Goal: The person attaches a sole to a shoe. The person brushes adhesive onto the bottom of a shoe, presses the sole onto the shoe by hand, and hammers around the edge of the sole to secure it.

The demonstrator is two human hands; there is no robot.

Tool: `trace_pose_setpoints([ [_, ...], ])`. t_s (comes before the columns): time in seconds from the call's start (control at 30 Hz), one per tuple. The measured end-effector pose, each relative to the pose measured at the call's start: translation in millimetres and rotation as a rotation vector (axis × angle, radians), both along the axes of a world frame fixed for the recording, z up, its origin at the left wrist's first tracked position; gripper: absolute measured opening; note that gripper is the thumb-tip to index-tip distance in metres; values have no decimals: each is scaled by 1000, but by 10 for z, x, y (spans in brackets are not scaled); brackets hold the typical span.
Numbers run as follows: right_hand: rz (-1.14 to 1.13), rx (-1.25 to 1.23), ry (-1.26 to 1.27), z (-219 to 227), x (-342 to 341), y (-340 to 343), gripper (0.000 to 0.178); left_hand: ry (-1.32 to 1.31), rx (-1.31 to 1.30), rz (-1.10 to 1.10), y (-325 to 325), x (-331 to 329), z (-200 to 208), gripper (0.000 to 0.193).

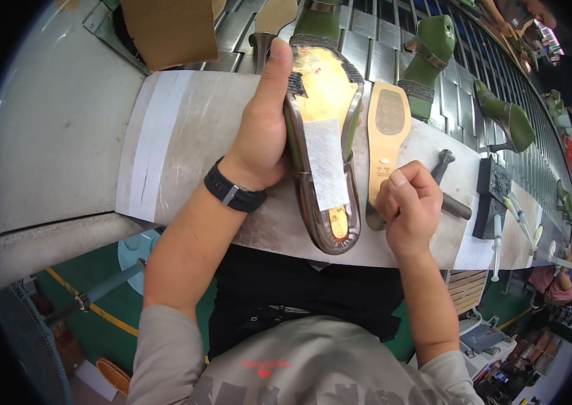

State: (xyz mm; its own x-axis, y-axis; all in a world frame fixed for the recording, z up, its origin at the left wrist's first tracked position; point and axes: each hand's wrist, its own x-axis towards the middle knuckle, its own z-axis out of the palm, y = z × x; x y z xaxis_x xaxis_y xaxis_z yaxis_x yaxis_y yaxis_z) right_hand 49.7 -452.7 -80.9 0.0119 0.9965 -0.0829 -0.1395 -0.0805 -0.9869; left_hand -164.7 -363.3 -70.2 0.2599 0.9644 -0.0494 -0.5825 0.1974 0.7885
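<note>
My left hand is closed around a half-made shoe, its underside turned up toward me. That underside is golden-yellow, with a white fabric patch along the middle and dark brown edging; green shows at the sides. My right hand is curled with thumb and fingers pressed together, over the lower end of a tan sole lying on the bench. Whatever its fingers may hold is hidden. The sole has a brown-grey forepart panel, and a dark heel partly shows beneath it.
The pale worktop carries a hammer-like tool, a black block and several thin brushes or sticks to the right. Beyond it, green shoes stand on a slatted metal conveyor. A cardboard box sits at the far left.
</note>
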Motion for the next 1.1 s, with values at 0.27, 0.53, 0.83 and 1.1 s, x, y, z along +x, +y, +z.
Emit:
trace_pose_setpoints([
  [0.27,-118,404,-863,-72,108,-490,19,-55,50,-62,-58,-60,15,80],
  [0.53,-89,-120,164,21,396,-2180,47,-124,44,-119,-88,-132,27,73],
  [0.83,-9,-331,182,-282,180,-1591,36,-27,450,-191,-362,-28,291,97],
  [1.1,139,110,305,611,64,-1501,32,4,341,-112,-894,71,963,75],
])
